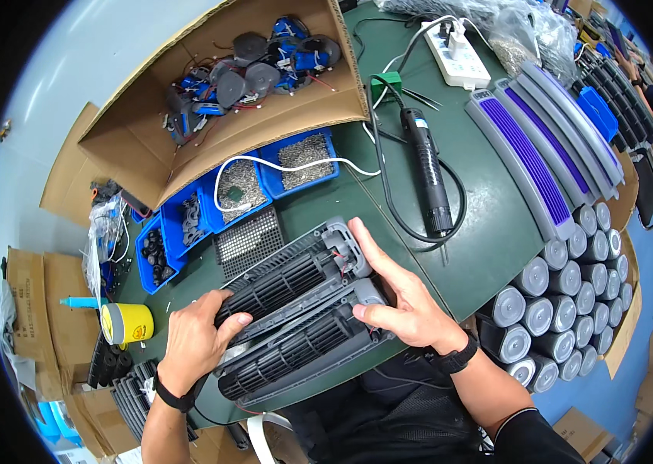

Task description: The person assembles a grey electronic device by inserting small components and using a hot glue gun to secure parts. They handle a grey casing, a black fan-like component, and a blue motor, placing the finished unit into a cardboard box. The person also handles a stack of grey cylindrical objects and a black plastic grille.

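Observation:
Two dark grey fan housings lie side by side at the table's near edge. Each carries a long black slotted blower wheel, and thin red wires show at its right end. My left hand (197, 339) is closed round the left end of the farther fan housing (284, 282), thumb on top. At the right end my right hand (411, 305) grips that same housing, its index finger stretched along the outer end. The right thumb rests by the end of the nearer fan housing (303, 352). My right palm hides part of both ends.
Beyond stand blue bins (299, 161) of screws and small parts, under a cardboard box (187, 166) of motors. An electric screwdriver (425, 170) with a looped cable lies right of centre, near purple-and-grey panels (523, 162). Grey cylinders (537, 315) are stacked right; a yellow tub (127, 323) stands left.

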A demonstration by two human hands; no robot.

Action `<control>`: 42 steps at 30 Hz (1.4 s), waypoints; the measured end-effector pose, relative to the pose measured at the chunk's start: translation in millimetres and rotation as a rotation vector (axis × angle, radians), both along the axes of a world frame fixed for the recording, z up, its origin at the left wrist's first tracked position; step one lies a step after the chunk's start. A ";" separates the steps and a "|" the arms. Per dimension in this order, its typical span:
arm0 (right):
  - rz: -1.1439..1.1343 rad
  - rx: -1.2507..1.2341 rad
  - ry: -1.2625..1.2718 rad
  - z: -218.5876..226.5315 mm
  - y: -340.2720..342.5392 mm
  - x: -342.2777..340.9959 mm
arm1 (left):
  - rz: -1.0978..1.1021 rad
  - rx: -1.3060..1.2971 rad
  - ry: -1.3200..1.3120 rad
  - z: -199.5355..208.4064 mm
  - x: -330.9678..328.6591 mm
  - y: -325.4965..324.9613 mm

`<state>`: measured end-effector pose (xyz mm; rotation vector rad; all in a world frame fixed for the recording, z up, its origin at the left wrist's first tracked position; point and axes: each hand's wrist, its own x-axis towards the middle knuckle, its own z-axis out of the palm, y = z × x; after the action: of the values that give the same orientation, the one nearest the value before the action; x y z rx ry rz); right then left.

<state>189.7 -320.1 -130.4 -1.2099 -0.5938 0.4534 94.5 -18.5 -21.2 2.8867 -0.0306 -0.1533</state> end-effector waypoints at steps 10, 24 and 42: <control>0.007 0.004 -0.045 -4.9 -1.3 1.3 | 0.026 -0.020 -0.025 -13.0 -3.4 5.7; -0.005 -0.029 -0.079 -4.2 -2.2 1.7 | 0.041 -0.055 -0.032 -12.9 -3.2 4.5; -0.014 -0.052 -0.124 -5.7 -1.9 2.1 | 0.052 -0.063 -0.043 -15.8 -5.0 6.7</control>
<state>191.8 -322.0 -136.1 -1.2974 -0.6830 0.3861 89.5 -11.8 -37.0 2.8242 0.0304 -0.0788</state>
